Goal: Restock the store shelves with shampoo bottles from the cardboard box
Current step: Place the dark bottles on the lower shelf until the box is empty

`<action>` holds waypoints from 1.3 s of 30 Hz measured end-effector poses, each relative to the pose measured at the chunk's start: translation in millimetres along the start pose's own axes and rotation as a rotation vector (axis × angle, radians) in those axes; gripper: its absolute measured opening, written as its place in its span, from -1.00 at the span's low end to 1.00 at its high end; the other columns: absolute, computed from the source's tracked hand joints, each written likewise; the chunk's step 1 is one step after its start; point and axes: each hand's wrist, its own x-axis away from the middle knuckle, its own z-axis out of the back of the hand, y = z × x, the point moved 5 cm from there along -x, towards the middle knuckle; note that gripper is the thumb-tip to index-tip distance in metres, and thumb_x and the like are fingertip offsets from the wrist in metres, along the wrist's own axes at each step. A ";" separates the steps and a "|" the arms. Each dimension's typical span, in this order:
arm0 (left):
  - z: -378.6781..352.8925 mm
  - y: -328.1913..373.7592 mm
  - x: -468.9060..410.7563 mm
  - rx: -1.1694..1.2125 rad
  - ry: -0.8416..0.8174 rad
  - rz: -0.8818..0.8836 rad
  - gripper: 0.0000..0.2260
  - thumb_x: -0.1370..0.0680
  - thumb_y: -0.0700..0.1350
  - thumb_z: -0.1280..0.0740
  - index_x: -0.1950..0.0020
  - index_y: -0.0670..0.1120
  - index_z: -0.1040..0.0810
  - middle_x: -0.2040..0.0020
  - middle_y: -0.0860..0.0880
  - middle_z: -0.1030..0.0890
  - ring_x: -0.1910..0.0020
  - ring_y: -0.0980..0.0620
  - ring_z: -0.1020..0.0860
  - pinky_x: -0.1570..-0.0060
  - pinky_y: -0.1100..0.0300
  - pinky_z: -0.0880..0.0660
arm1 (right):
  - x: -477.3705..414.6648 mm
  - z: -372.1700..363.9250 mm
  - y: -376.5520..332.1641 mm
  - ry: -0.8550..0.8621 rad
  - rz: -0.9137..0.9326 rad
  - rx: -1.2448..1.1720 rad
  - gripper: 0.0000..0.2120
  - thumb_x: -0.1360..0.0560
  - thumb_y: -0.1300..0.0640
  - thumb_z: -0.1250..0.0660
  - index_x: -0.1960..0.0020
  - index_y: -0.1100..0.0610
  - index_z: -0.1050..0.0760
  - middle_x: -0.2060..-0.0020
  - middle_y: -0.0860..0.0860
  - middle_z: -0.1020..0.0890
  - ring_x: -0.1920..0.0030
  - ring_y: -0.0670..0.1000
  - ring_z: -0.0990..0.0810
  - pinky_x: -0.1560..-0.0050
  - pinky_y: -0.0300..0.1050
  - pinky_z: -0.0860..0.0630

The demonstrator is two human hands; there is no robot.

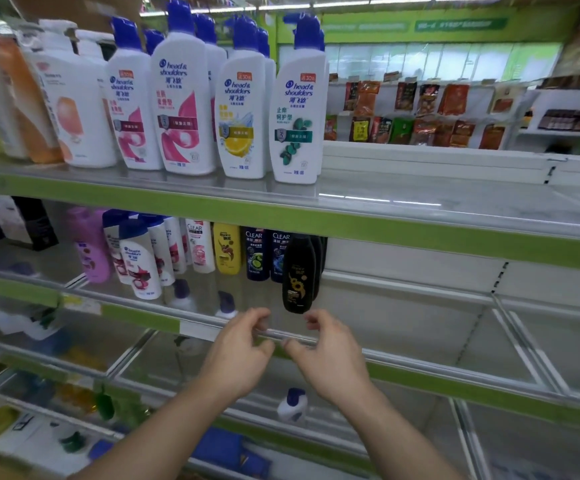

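Black shampoo bottle (298, 271) stands upright at the right end of the middle shelf (420, 306) row, just beside the dark blue bottles (257, 254), label facing out for shoppers. Left hand (240, 351) and right hand (330, 355) are close together at the clear front rail (420, 362), fingers curled, no bottle in either. Can't tell if they pinch the rail. White bottles (181, 98) crowd the top shelf. Cardboard box not in view; the rail lip is probably what the next bottle must clear

One view only: head-worn wide-angle camera, facing forward and slightly down onto green-edged metal store shelves (420, 233). Close range; left hand (243, 355) and right hand (330, 358) sit lower centre, nearest the lens. Frame edges bow.
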 end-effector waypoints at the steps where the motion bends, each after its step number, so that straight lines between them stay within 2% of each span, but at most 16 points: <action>1: 0.0 -2.4 2.8 0.013 0.000 -0.005 -0.60 -0.53 -0.12 -0.38 -0.35 0.14 -0.48 -0.10 0.21 -0.53 -0.10 0.20 -0.51 -0.13 0.21 -0.46 | 5.6 -1.2 -3.2 0.010 0.005 -0.018 -0.43 -0.40 -0.27 -0.35 -0.35 -0.12 -0.40 -0.19 -0.17 -0.56 -0.20 -0.10 -0.52 -0.23 -0.02 -0.51; 8: 11.5 -40.8 30.9 0.035 -0.044 -0.021 -0.61 -0.50 -0.16 -0.39 -0.29 0.14 -0.51 -0.02 0.21 -0.54 0.01 0.31 -0.50 0.10 0.41 -0.36 | 44.3 -30.7 -28.8 -0.042 -0.065 -0.078 -0.64 -0.39 -0.17 -0.39 -0.16 -0.12 -0.50 0.01 -0.19 -0.59 -0.03 -0.13 -0.58 -0.09 -0.12 -0.55; 12: 28.2 -82.4 51.1 0.031 -0.075 0.025 -0.59 -0.45 -0.21 -0.42 -0.28 0.07 -0.56 0.01 0.18 -0.58 0.03 0.24 -0.56 -0.05 0.19 -0.51 | 68.9 -69.6 -43.0 -0.141 -0.140 -0.065 -0.71 -0.37 -0.13 -0.39 -0.07 -0.08 -0.55 0.14 -0.18 -0.61 0.04 -0.11 -0.63 -0.05 -0.14 -0.57; 15: 41.1 -122.1 67.4 0.013 -0.101 0.065 -0.58 -0.43 -0.20 -0.43 -0.28 0.03 -0.57 0.05 0.16 -0.59 0.08 0.17 -0.58 -0.08 0.14 -0.52 | 89.9 -107.4 -50.3 -0.211 -0.193 0.005 -0.73 -0.33 -0.17 -0.36 0.02 -0.11 -0.55 0.26 -0.19 -0.59 0.07 -0.11 -0.64 0.04 -0.21 -0.53; 18: 51.2 -162.1 86.1 -0.020 -0.159 0.126 -0.58 -0.44 -0.16 -0.43 -0.29 0.06 -0.54 0.07 0.17 -0.56 0.07 0.10 -0.58 -0.05 0.09 -0.54 | 111.8 -149.6 -52.9 -0.297 -0.280 0.025 -0.87 -0.30 -0.12 -0.33 0.20 -0.12 -0.47 0.21 -0.14 -0.65 0.06 -0.05 -0.66 0.04 -0.16 -0.56; 21: 59.5 -198.1 107.3 -0.034 -0.189 0.185 -0.56 -0.44 -0.17 -0.44 -0.30 0.05 -0.52 0.07 0.10 -0.59 0.04 -0.02 -0.61 -0.05 0.06 -0.55 | 132.2 -184.9 -49.4 -0.333 -0.368 0.015 -0.89 -0.29 -0.07 -0.35 0.28 -0.08 -0.45 0.12 -0.03 -0.72 0.02 0.01 -0.68 0.03 -0.15 -0.58; 26: 67.3 -245.8 143.3 -0.066 -0.288 0.211 -0.55 -0.47 -0.18 -0.44 -0.35 -0.05 -0.51 0.03 0.04 -0.58 -0.02 -0.02 -0.59 -0.07 0.19 -0.46 | 166.0 -229.8 -41.3 -0.378 -0.448 0.024 -0.82 -0.36 -0.13 -0.42 0.30 -0.08 -0.50 0.08 0.00 -0.73 0.00 0.03 -0.68 0.07 -0.19 -0.53; 29: 66.3 -266.3 162.3 -0.067 -0.368 0.254 -0.57 -0.50 -0.16 -0.41 -0.37 -0.03 -0.48 -0.04 0.01 -0.58 -0.11 -0.04 -0.59 -0.16 0.15 -0.47 | 180.5 -253.0 -33.2 -0.416 -0.470 0.046 -0.81 -0.42 -0.09 -0.44 0.13 0.04 -0.60 0.06 0.03 -0.71 -0.03 0.02 -0.66 0.12 -0.26 -0.42; 32: 60.6 -286.3 176.4 -0.034 -0.387 0.311 -0.62 -0.50 -0.20 -0.41 -0.31 -0.07 -0.53 -0.04 -0.03 -0.61 -0.08 -0.05 -0.60 -0.13 0.18 -0.48 | 190.8 -272.9 -24.4 -0.457 -0.474 0.086 -0.77 -0.46 -0.06 -0.44 0.27 0.03 -0.51 0.09 0.04 -0.71 -0.02 0.05 -0.66 0.10 -0.24 -0.44; 34: 57.5 -297.2 185.4 -0.038 -0.385 0.320 -0.66 -0.49 -0.21 -0.40 -0.26 -0.08 -0.57 -0.05 -0.03 -0.63 -0.06 -0.02 -0.59 -0.03 0.34 -0.43 | 196.9 -285.2 -18.6 -0.482 -0.478 0.122 -0.77 -0.48 -0.08 -0.42 0.28 -0.02 -0.49 0.08 0.04 -0.71 -0.04 0.07 -0.66 0.02 -0.19 -0.49; 35: 56.6 -302.0 189.7 -0.046 -0.384 0.318 -0.69 -0.48 -0.20 -0.39 -0.22 -0.07 -0.59 -0.04 -0.02 -0.65 -0.03 0.00 -0.59 0.09 0.46 -0.37 | 200.1 -291.0 -15.9 -0.494 -0.482 0.128 -0.81 -0.49 -0.06 -0.41 0.25 -0.04 -0.52 0.03 0.04 -0.71 -0.07 0.07 -0.66 -0.01 -0.19 -0.48; 36: 55.0 -307.6 194.3 -0.043 -0.392 0.326 -0.72 -0.48 -0.20 -0.39 -0.19 -0.08 -0.61 -0.03 -0.03 -0.66 -0.01 0.00 -0.59 0.16 0.48 -0.34 | 203.7 -296.9 -11.8 -0.512 -0.498 0.132 -0.89 -0.49 -0.04 -0.41 0.18 -0.05 -0.56 -0.02 0.04 -0.71 -0.10 0.07 -0.65 -0.03 -0.20 -0.47; 37: 51.4 -313.9 199.4 -0.030 -0.413 0.351 -0.73 -0.47 -0.20 -0.39 -0.18 -0.09 -0.61 -0.04 -0.06 -0.66 -0.03 -0.03 -0.60 0.13 0.42 -0.37 | 208.0 -303.4 -6.6 -0.529 -0.515 0.132 -0.94 -0.49 -0.01 -0.40 0.08 -0.04 -0.61 -0.07 0.04 -0.70 -0.13 0.08 -0.64 -0.06 -0.20 -0.47; 39: 40.8 -327.7 207.5 -0.015 -0.452 0.400 -0.73 -0.47 -0.19 -0.38 -0.17 -0.09 -0.61 -0.08 -0.11 -0.67 -0.09 -0.11 -0.60 -0.02 0.22 -0.48 | 216.9 -317.3 6.4 -0.582 -0.539 0.152 -0.81 -0.50 0.00 -0.38 -0.09 0.02 -0.62 -0.13 0.05 -0.68 -0.17 0.10 -0.62 -0.13 -0.18 -0.48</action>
